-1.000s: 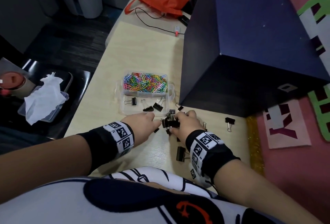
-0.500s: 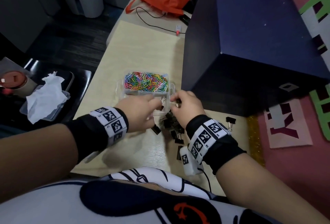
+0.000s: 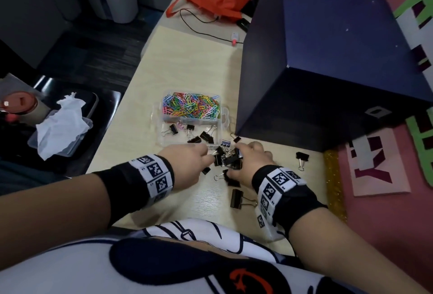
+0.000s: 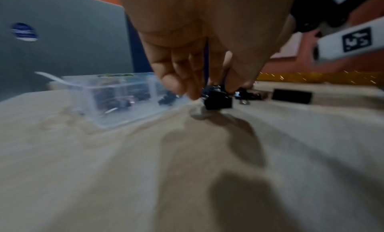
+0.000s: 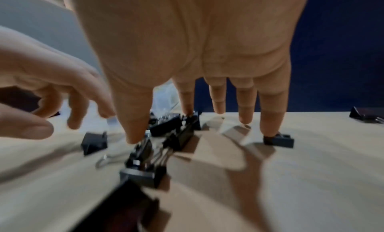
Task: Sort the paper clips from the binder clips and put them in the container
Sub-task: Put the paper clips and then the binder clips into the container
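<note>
Both hands meet over a pile of black binder clips [image 3: 228, 159] on the pale table [image 3: 187, 59], just near of the clear container [image 3: 223, 115]. The left hand [image 3: 187, 162] pinches one binder clip [image 4: 218, 99] between thumb and fingertips. The right hand [image 3: 251, 162] is spread, straight fingers [image 5: 270, 114] pressing down on clips. Coloured paper clips [image 3: 191, 106] fill the container's far compartment; several binder clips lie in its near one.
</note>
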`<state>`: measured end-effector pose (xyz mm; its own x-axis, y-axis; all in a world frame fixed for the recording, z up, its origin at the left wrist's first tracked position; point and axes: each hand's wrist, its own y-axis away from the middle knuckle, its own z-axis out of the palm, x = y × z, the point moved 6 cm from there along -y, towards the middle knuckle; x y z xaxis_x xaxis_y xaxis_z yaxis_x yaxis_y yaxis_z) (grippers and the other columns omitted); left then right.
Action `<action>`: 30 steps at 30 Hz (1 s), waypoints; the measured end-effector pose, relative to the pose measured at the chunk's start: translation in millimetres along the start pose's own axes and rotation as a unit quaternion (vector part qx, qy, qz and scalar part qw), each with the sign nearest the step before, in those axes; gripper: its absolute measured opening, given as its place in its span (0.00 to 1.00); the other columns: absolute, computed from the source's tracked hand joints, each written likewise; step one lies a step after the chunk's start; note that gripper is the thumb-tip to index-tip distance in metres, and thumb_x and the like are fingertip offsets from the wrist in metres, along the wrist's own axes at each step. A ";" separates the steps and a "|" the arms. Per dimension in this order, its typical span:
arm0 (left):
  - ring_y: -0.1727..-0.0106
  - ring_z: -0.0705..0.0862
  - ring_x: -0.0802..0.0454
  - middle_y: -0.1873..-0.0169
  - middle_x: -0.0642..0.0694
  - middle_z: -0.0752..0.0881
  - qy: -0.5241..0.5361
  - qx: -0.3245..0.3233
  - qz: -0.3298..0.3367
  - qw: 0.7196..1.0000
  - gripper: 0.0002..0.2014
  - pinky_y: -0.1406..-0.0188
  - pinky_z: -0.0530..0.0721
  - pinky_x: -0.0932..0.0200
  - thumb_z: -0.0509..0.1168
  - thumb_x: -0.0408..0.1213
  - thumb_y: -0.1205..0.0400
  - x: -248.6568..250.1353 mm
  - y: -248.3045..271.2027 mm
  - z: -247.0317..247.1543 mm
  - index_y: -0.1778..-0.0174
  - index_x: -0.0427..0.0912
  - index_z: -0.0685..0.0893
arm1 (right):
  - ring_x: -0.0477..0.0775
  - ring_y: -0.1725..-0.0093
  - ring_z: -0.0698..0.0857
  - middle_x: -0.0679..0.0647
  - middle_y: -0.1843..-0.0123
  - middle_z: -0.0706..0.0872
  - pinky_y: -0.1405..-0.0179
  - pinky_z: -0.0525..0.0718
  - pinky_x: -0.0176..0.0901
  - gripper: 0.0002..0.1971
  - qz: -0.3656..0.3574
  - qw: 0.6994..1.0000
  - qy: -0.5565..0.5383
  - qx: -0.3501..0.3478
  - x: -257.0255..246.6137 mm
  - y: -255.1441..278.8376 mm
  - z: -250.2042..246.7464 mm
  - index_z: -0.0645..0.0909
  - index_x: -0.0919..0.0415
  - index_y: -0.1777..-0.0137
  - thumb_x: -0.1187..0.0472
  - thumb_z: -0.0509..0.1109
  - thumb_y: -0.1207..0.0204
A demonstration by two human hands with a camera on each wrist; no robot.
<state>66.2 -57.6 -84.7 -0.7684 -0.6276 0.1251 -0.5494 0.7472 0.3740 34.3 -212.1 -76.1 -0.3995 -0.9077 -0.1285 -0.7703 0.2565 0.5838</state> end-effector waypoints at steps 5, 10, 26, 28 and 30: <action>0.41 0.75 0.42 0.42 0.44 0.73 -0.045 -0.031 -0.010 0.998 0.21 0.58 0.82 0.48 0.63 0.31 0.22 1.4 -8.9 21.6 0.34 0.49 0.69 | 0.62 0.31 0.67 0.54 0.30 0.67 0.34 0.73 0.54 0.27 -0.019 0.999 0.000 0.045 2.7 -1.5 13.6 0.66 0.46 0.28 0.44 0.69 0.25; 0.50 0.79 0.43 0.46 0.43 0.73 -0.030 -0.028 -0.012 0.999 0.22 0.65 0.81 0.50 0.65 0.29 0.24 -1.0 -10.4 24.8 0.38 0.49 0.68 | 0.60 0.37 0.73 0.56 0.36 0.69 0.42 0.75 0.49 0.15 -0.037 0.997 -0.021 0.064 9.5 -3.0 18.8 0.73 0.56 0.34 0.61 0.60 0.20; 0.57 0.83 0.40 0.45 0.40 0.78 0.097 0.181 0.058 0.977 0.14 0.60 0.84 0.48 0.68 0.32 0.22 -35.4 12.4 -41.8 0.44 0.49 0.75 | 0.52 0.38 0.80 0.52 0.35 0.79 0.40 0.70 0.32 0.17 -0.164 0.949 -0.173 0.206 -37.0 7.0 -39.5 0.80 0.51 0.33 0.60 0.67 0.21; 0.55 0.83 0.40 0.42 0.41 0.78 0.099 0.184 0.034 0.977 0.12 0.58 0.83 0.51 0.67 0.32 0.21 -51.4 15.9 -45.0 0.43 0.45 0.81 | 0.53 0.34 0.78 0.52 0.32 0.79 0.36 0.71 0.36 0.20 -0.191 0.950 -0.158 0.191 -49.5 8.6 -41.1 0.77 0.50 0.29 0.59 0.66 0.21; 0.54 0.83 0.41 0.42 0.45 0.79 0.089 0.178 0.010 0.980 0.14 0.57 0.83 0.52 0.66 0.27 0.23 -66.7 18.1 -42.7 0.44 0.44 0.83 | 0.52 0.32 0.77 0.51 0.29 0.77 0.34 0.71 0.38 0.21 -0.194 0.955 -0.146 0.170 -49.2 7.6 -38.5 0.74 0.49 0.26 0.57 0.65 0.19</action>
<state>121.5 -11.5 -47.1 -0.7288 -0.6159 0.2991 -0.6383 0.7692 0.0286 67.3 -178.3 -34.5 -0.1335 -0.8380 -0.5291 -0.9857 0.0571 0.1583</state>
